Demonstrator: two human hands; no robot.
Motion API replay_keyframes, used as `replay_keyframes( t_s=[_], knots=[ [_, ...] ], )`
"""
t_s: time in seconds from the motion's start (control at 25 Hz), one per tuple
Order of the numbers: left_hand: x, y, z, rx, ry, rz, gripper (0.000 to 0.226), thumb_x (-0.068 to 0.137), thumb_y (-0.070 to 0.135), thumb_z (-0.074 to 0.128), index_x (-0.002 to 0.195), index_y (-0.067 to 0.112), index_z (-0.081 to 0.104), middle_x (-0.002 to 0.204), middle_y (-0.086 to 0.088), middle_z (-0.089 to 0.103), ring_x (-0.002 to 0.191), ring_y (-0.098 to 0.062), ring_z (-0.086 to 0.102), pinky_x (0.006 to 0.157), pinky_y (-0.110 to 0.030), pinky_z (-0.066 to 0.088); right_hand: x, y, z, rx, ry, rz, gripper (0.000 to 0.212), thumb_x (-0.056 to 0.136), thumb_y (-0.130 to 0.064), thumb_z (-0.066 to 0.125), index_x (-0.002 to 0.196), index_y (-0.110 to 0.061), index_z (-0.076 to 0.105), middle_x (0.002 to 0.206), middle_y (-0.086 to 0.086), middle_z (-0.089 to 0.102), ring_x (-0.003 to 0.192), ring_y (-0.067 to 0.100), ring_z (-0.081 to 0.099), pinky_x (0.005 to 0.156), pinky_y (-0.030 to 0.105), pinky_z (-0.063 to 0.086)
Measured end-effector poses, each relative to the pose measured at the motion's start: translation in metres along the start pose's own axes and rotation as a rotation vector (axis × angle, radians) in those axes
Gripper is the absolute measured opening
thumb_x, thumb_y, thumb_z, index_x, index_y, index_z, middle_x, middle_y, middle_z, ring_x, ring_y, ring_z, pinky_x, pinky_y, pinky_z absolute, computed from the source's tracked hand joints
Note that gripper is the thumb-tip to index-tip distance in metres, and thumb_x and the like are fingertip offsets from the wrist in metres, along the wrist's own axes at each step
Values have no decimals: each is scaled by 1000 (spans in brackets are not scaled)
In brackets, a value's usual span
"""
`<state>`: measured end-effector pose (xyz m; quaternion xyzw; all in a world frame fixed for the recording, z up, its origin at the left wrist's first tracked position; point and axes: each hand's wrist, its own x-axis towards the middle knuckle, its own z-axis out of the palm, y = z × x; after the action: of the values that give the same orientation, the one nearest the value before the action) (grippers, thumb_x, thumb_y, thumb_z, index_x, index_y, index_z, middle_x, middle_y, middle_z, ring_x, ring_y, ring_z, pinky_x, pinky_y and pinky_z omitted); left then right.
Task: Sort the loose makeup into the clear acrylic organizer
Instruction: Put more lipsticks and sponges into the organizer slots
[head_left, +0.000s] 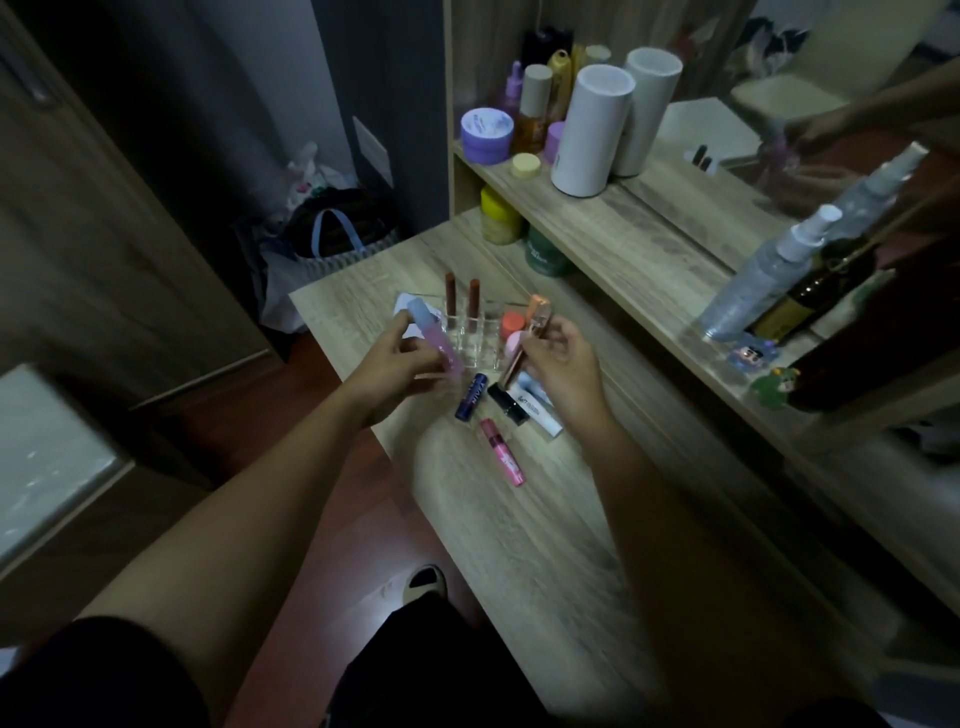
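Note:
The clear acrylic organizer (474, 340) stands on the wooden desk (524, 519), with two brown-red lipsticks (472, 304) upright in its back slots. My left hand (400, 364) grips a pink tube with a pale blue cap (434, 335), held just left of the organizer. A rose-gold tube (527, 340) slants over the organizer's right side in my right hand (563, 371). An orange item (513, 323) and a pink one sit at that right side. Loose on the desk lie a dark blue tube (470, 397), a black-capped item (506, 404), a white tube (540, 415) and a pink tube (502, 452).
A raised shelf (623, 234) behind the desk carries white cylinders (592, 130), a purple jar (485, 135), bottles and a spray bottle (763, 270). A mirror (779, 130) stands behind it. A yellow jar (500, 215) and a green jar sit under the shelf. Bags lie on the floor to the left.

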<state>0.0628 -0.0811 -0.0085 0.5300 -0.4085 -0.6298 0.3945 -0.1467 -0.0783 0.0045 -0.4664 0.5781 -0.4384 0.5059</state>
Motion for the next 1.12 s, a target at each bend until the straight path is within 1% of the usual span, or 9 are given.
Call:
replay_keyframes(
  t_s=[0.08,0.16,0.24,0.36,0.52,0.6,0.76,0.92,1.12],
  knots=[
    [8,10,-5,14,37,39,24,86,13,59,107,24,56,86,-7,69,83,-22,69,78,-35,56,11,-7,6,23,38,-20,18,88,-18,63,101,-31,61,91,-12,64,82,12,67,73,38,59],
    [18,14,-13,138,44,158,5,88,17,62,90,18,57,90,-10,71,86,-23,70,76,-33,57,25,-12,13,-14,113,-49,26,86,-15,65,112,-19,61,92,-15,63,91,15,65,82,38,57],
    [27,16,-19,318,71,275,4,88,14,64,88,12,60,94,-8,71,87,-18,71,75,-30,55,37,-14,19,-46,151,-85,32,85,-10,66,116,-14,59,92,-16,61,87,6,63,81,29,55],
    [41,16,-21,532,137,341,13,86,14,66,99,14,64,100,0,69,87,-10,69,78,-24,54,52,-12,27,-96,130,-92,34,86,-8,63,119,-13,58,93,-14,62,78,-8,60,62,7,50],
    [56,13,-21,564,120,339,14,87,11,65,100,13,63,100,-4,68,82,-9,69,65,-7,53,66,-3,34,-146,124,-89,26,86,-6,63,112,-10,61,81,-24,57,67,-26,56,54,-8,40],
    [62,12,-21,609,106,337,16,87,12,65,102,11,63,103,-7,67,85,-12,69,65,-8,54,72,1,36,-181,115,-92,24,86,-5,63,109,-8,62,80,-26,55,66,-30,54,54,-10,37],
    [71,6,-20,798,100,352,25,85,17,67,108,12,60,106,-12,64,92,-20,65,82,-31,56,81,4,41,-230,117,-91,23,87,-8,62,110,-10,62,86,-18,59,71,-19,53,53,-11,37],
    [77,-1,-15,857,149,320,23,82,17,69,100,9,56,102,-17,61,92,-25,62,80,-35,54,90,4,42,-352,123,-109,29,88,-7,61,116,-9,61,104,-1,67,76,-16,49,52,-14,31],
    [81,-5,-9,894,174,362,22,82,12,70,101,4,63,97,-13,63,93,-24,61,82,-29,50,94,16,44,-471,76,-63,31,87,-4,62,118,-6,60,115,10,68,92,3,58,52,-9,37]
  ],
)
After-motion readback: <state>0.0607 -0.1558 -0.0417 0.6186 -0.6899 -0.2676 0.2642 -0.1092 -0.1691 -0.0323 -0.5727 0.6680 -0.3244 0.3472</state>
